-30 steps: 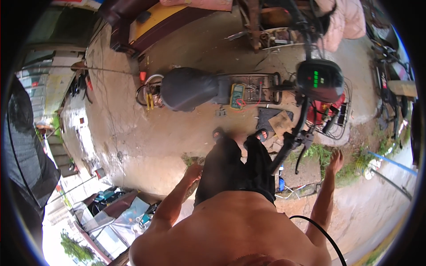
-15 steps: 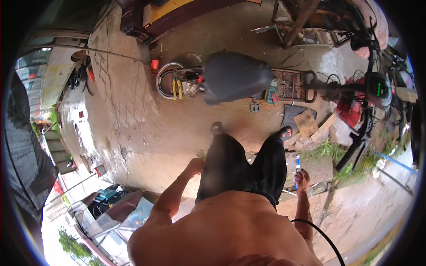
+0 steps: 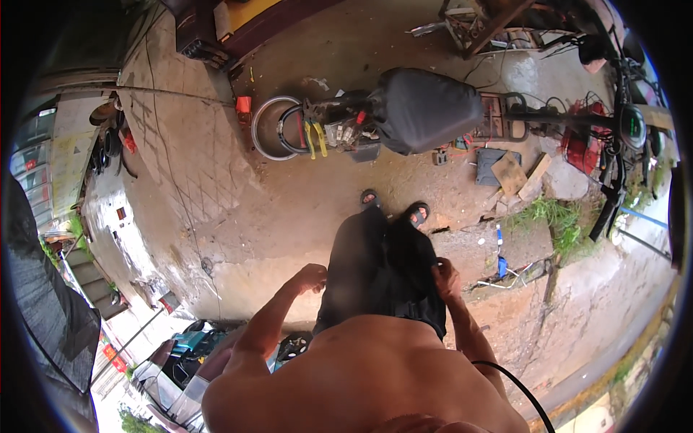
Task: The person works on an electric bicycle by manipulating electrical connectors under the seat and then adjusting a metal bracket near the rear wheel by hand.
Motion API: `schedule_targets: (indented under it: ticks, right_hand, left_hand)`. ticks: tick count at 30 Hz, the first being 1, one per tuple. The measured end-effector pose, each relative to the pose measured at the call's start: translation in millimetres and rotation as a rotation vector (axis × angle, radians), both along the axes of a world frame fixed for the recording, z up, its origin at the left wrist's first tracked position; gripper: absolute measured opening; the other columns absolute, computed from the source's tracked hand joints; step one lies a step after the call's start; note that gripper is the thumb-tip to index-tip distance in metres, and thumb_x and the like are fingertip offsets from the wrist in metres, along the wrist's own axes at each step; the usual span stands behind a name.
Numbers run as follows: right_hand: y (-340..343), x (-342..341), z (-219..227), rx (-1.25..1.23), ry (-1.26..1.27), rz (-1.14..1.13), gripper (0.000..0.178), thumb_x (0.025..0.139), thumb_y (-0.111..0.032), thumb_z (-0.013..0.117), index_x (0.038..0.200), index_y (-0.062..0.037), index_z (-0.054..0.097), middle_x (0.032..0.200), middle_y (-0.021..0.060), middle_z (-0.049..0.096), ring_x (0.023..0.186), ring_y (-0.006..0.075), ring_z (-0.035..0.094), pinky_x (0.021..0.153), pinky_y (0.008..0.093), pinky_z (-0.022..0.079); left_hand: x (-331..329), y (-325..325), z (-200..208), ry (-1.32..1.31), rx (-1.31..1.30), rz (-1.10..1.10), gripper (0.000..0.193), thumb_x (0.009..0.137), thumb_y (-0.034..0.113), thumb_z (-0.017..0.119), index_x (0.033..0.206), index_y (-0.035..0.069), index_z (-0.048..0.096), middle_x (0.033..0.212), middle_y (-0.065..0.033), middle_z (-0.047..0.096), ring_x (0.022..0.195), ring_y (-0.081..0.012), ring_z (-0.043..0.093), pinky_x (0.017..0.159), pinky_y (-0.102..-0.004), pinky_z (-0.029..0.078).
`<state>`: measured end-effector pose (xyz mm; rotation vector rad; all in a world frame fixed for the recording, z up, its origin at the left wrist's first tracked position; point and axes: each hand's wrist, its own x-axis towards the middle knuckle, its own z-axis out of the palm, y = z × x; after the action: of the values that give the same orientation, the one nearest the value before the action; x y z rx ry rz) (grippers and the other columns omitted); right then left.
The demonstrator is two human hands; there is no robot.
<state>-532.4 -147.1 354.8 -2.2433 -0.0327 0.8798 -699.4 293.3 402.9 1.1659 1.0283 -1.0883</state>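
Observation:
I stand on a concrete yard, looking down at my bare chest, black trousers and sandals. My left hand (image 3: 312, 277) hangs at my left hip with its fingers curled in and nothing in it. My right hand (image 3: 445, 278) rests against the black trousers (image 3: 382, 267) at my right hip, fingers bent on the cloth. Ahead of my feet stands an electric scooter with a black covered seat (image 3: 424, 108), its rear wheel (image 3: 268, 128) to the left and its handlebar with a green display (image 3: 629, 124) to the right.
Yellow-handled pliers (image 3: 314, 137) and loose wiring lie at the scooter's open rear. A grey mat and wood scraps (image 3: 509, 169) lie near a grass patch (image 3: 552, 216). A blue-handled tool (image 3: 501, 264) lies right of my leg. A dark bench (image 3: 231, 29) stands behind.
The view has swung right, so the scooter shifted rightward across the picture. My right hand came in from out at my side to my hip; my left hand rose slightly beside the trousers.

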Motion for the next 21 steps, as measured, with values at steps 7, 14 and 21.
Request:
schedule_targets:
  ticks: [7, 14, 21]
  right_hand:
    - [11, -9, 1, 0.087, -0.143, 0.143, 0.036, 0.096, -0.034, 0.064, 0.116, -0.0045, 0.065, 0.095, 0.0219, 0.073, 0.091, 0.0446, 0.069, 0.078, 0.0489, 0.055]
    - [-25, 10, 10, 0.072, 0.115, 0.025, 0.039, 0.096, -0.035, 0.067, 0.113, 0.0006, 0.069, 0.099, 0.0229, 0.073, 0.091, 0.0333, 0.072, 0.078, 0.0411, 0.055]
    - [-78, 18, 64, 0.353, 0.464, -0.141, 0.04, 0.099, -0.033, 0.065, 0.117, 0.0026, 0.069, 0.095, 0.0075, 0.072, 0.09, 0.0132, 0.062, 0.082, 0.0298, 0.051]
  left_hand:
    - [8, 4, 19, -0.027, -0.055, -0.123, 0.025, 0.092, 0.021, 0.067, 0.074, 0.004, 0.061, 0.063, -0.0067, 0.06, 0.052, -0.0164, 0.058, 0.048, -0.0311, 0.046]
    - [30, -34, 31, 0.001, 0.018, -0.151, 0.023, 0.091, 0.021, 0.066, 0.076, 0.003, 0.066, 0.065, -0.0068, 0.063, 0.053, -0.016, 0.059, 0.048, -0.0303, 0.046]
    - [42, -64, 51, 0.033, 0.075, -0.103, 0.024, 0.092, 0.023, 0.065, 0.078, 0.003, 0.067, 0.069, -0.0063, 0.064, 0.055, -0.0156, 0.06, 0.049, -0.0301, 0.047]
